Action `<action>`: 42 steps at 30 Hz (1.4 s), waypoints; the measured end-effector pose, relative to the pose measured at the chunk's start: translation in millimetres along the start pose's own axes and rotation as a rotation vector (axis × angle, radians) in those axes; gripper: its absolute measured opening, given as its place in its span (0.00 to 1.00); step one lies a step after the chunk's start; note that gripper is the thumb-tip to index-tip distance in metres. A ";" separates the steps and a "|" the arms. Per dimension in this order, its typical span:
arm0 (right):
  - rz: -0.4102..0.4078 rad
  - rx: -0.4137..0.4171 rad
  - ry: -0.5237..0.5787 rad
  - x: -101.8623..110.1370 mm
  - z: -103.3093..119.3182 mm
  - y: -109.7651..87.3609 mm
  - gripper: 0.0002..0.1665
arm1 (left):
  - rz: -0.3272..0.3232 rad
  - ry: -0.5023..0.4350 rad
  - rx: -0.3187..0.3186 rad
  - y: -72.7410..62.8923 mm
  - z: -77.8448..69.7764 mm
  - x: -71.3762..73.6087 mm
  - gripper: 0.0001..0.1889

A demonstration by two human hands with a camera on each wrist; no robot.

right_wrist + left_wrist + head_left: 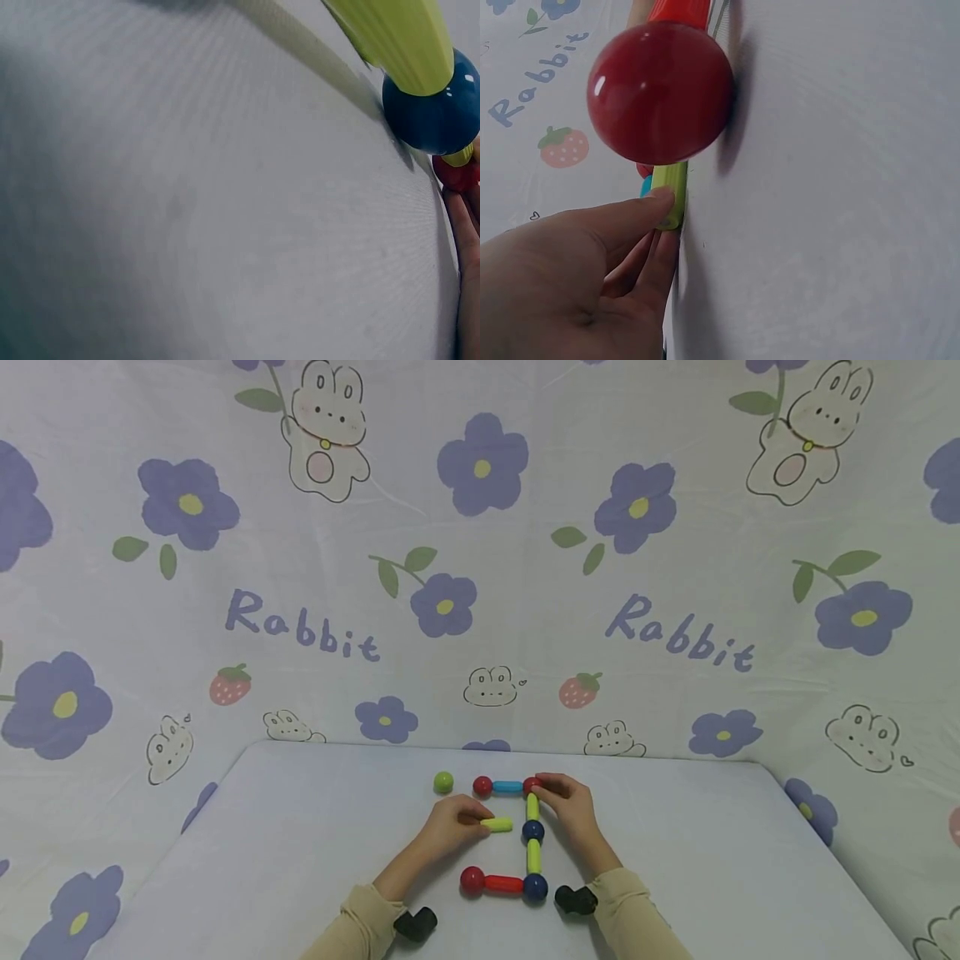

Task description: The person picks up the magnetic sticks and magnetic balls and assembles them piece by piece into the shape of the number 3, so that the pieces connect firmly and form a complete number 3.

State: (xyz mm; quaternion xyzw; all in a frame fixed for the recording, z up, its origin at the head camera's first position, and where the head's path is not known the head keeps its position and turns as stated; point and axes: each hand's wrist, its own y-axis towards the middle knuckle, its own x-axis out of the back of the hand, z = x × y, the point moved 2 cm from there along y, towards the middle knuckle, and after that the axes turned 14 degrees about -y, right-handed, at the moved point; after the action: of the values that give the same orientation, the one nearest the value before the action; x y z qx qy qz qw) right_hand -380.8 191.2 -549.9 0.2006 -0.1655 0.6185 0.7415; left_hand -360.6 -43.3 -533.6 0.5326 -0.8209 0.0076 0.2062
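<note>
My left hand (448,829) pinches a yellow-green rod (502,824) between thumb and fingers, low over the table. The rod's free end points right, toward a dark blue ball (533,831). With the fingertips of my right hand (574,810) I hold the red ball (530,785) at the far right corner of a chain of balls and rods. From that ball a blue rod (507,787) runs left to another red ball (483,786). Two yellow-green rods and the dark blue ball run toward me, down to a second dark blue ball (535,887).
At the near end a red rod (503,883) joins the lower blue ball to a large red ball (472,881). A loose green ball (443,782) sits at the far left of the chain. The white table (300,843) ends at a patterned cloth (480,560).
</note>
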 end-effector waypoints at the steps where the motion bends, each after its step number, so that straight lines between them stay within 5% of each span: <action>1: 0.001 0.002 -0.003 0.2 0.0 -0.1 0.19 | 0.007 -0.001 -0.001 0.2 0.2 -0.4 0.10; 21: 0.006 0.000 0.007 0.8 -0.7 0.3 0.19 | 0.112 -0.016 0.026 3.9 4.9 -10.5 0.11; 34: 0.001 -0.007 -0.007 0.5 -2.6 -0.1 0.20 | 0.099 -0.046 0.058 2.6 1.8 -12.6 0.13; 42: 0.001 0.006 -0.009 0.2 -3.8 1.9 0.20 | 0.001 -0.074 0.017 2.3 -8.2 -11.9 0.14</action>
State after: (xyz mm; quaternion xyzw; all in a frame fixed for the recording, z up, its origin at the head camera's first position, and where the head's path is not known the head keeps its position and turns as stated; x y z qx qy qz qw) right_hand -382.7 193.6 -552.9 0.2053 -0.1671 0.6184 0.7399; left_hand -355.8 -30.1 -529.8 0.5337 -0.8282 -0.0049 0.1712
